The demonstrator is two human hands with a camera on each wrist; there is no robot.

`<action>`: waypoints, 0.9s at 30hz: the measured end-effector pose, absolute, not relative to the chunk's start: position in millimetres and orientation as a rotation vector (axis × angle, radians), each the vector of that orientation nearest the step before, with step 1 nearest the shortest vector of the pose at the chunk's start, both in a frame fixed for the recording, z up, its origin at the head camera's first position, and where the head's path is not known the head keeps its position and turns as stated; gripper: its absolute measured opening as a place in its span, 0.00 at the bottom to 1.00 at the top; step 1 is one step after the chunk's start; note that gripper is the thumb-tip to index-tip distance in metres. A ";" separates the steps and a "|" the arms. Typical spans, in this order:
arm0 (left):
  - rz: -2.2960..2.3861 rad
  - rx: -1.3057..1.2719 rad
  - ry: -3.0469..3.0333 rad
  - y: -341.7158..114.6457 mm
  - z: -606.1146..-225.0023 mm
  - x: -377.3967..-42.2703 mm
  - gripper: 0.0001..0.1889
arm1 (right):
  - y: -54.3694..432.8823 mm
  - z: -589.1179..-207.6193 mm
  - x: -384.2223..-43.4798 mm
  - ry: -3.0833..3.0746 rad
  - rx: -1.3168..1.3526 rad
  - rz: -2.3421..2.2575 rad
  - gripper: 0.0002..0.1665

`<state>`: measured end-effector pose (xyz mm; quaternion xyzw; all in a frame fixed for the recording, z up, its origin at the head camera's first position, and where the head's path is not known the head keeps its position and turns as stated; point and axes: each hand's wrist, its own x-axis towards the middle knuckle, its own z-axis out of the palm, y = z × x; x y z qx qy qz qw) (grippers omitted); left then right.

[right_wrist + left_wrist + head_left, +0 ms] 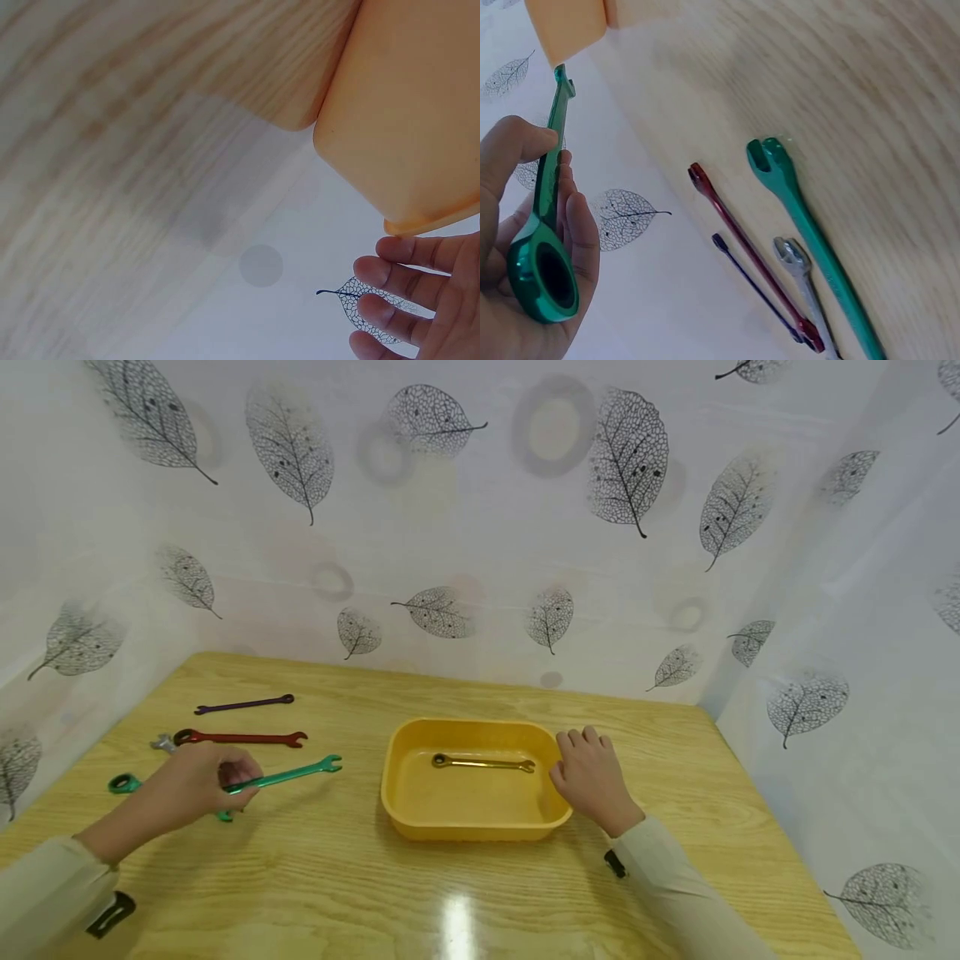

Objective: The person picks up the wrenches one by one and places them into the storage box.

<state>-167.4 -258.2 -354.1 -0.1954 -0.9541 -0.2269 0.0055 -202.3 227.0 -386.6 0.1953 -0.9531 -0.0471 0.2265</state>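
My left hand (197, 777) pinches a green ratcheting combination wrench (296, 773) above the table, its open end towards the basin. In the left wrist view the ring end of this wrench (526, 277) lies over the palm. A yellow plastic basin (480, 831) stands mid-table with a gold wrench (486, 764) lying inside. At the basin's right edge rests my right hand (597, 778); the right wrist view shows its loosely extended fingers (405, 281) by the rim, the thumb hidden. Beneath the left hand lies another green wrench (810, 225), partly covered in the head view.
Left on the wooden table (315, 893) lie a red wrench (243, 738), a purple wrench (246, 704) and a silver wrench (162, 743), mostly hidden by the hand in the head view. A leaf-patterned white sheet (480, 543) hangs behind and along the sides.
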 end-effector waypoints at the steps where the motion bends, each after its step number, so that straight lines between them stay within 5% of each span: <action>1: -0.702 -0.614 -2.984 -256.7 -352.7 -167.9 0.04 | 227.0 -386.8 -202.5 -2.628 0.538 -0.130 0.07; 27: -0.801 -0.665 -2.900 -223.1 -328.5 -183.6 0.05 | 227.0 -388.0 -202.7 -2.607 0.540 -0.138 0.06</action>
